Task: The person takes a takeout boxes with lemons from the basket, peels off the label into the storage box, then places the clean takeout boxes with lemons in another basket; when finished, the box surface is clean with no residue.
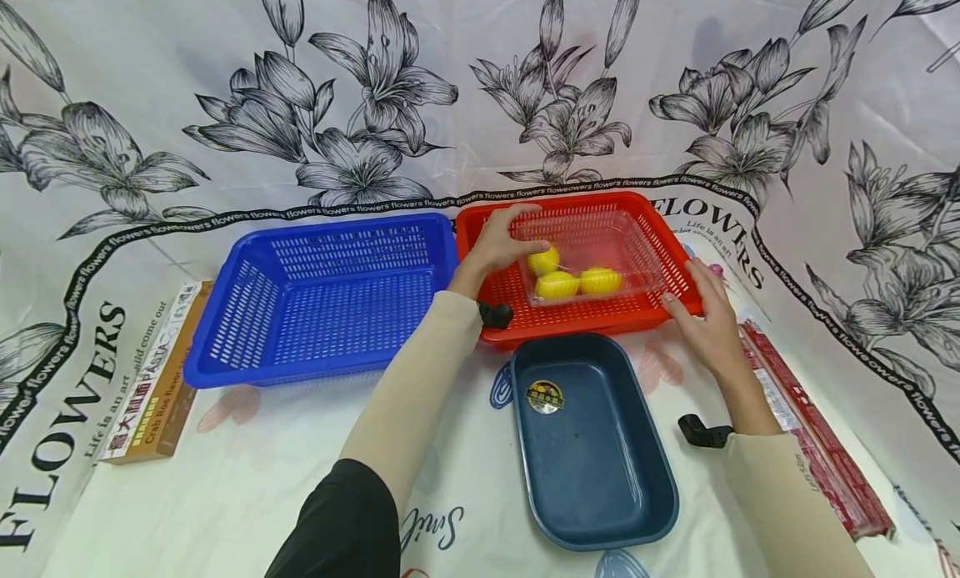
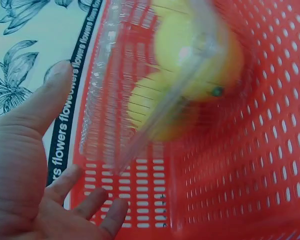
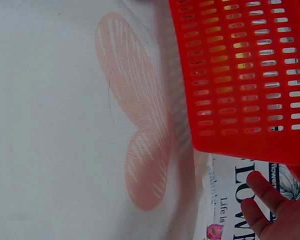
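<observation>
A red perforated plastic basket holds a clear plastic container with yellow lemons in it. My left hand is over the basket's left end, beside the clear container. In the left wrist view, that hand's thumb and fingers are spread apart with nothing between them. At the basket's right end is my right hand, its thumb apart from the fingers. The right wrist view shows fingertips extended near the basket's end; whether they touch it I cannot tell.
A blue perforated basket stands left of the red one. In front sits a dark blue tray with a round sticker. A brown pasta box lies at far left, a long red package at right. Flower-printed cloth hangs behind.
</observation>
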The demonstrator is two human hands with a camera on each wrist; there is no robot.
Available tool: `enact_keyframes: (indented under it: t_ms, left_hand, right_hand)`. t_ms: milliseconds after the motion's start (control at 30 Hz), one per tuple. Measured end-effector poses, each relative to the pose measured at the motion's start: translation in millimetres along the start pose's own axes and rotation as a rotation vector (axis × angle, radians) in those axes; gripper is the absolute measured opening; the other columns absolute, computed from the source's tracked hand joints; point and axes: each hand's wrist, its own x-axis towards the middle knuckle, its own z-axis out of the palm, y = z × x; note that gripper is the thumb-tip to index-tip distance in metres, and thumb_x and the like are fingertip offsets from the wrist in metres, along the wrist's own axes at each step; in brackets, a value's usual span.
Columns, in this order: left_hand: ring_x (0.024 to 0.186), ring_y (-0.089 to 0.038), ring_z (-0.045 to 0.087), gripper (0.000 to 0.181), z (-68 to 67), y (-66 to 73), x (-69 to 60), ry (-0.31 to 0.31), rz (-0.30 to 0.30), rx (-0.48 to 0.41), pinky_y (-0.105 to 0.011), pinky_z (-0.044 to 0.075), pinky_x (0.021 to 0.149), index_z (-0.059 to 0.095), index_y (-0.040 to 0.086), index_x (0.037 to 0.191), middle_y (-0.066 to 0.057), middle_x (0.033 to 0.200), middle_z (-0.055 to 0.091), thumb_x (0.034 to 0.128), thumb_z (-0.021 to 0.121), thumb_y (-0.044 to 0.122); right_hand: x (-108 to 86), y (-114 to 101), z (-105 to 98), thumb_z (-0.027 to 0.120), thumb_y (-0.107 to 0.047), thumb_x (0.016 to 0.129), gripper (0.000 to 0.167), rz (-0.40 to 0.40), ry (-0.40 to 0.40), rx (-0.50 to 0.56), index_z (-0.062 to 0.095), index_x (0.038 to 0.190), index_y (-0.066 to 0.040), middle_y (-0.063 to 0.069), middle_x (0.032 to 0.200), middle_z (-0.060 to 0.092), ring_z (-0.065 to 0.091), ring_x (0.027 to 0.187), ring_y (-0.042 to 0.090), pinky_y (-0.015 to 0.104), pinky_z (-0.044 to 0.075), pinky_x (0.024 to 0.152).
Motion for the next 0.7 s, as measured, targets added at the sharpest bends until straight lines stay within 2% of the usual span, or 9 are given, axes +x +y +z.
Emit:
enact_keyframes:
  t_ms: [200,467,567,700]
  left_hand:
    - [0.153,-0.027,0.030,0.065,-9.9,4.7,-4.7,0.045,0.060,-0.057,-0.056,0.028,0.125,0.053,0.021,0.148,-0.002,0.161,0.040,0.0894,0.078,0.035]
    - [0.152,-0.024,0.031,0.063,-21.6,19.5,-10.1,0.065,0.103,-0.127,-0.056,0.028,0.125,0.052,0.023,0.149,0.001,0.161,0.040,0.0911,0.077,0.034]
    - [0.151,-0.022,0.032,0.063,-25.1,27.0,-12.6,0.080,0.145,-0.148,-0.053,0.026,0.126,0.052,0.021,0.149,0.001,0.160,0.042,0.0915,0.076,0.032]
    - [0.149,-0.021,0.034,0.063,-30.6,34.1,-18.7,0.100,0.185,-0.162,-0.048,0.026,0.127,0.053,0.020,0.148,0.002,0.158,0.045,0.0916,0.076,0.032]
  right_hand:
    - [2.1,-3,4,0.060,-0.027,0.098,0.067,-0.014,-0.005,0.008,0.036,0.158,-0.011,0.010,0.168,0.028,0.028,0.152,0.040,0.073,0.027,0.116]
    - [2.1,-9,-3,0.062,-0.031,0.098,0.067,0.024,-0.035,0.017,0.038,0.158,-0.012,0.012,0.168,0.028,0.018,0.157,0.038,0.073,0.022,0.119]
    - [5.1,-12,-9,0.060,-0.033,0.099,0.066,0.032,-0.040,-0.015,0.040,0.156,-0.009,0.016,0.165,0.033,0.026,0.151,0.042,0.071,0.031,0.115]
    - [10.2,-18,-15,0.058,-0.036,0.100,0.062,0.046,-0.045,-0.084,0.045,0.152,-0.005,0.022,0.159,0.039,0.034,0.140,0.044,0.066,0.041,0.103]
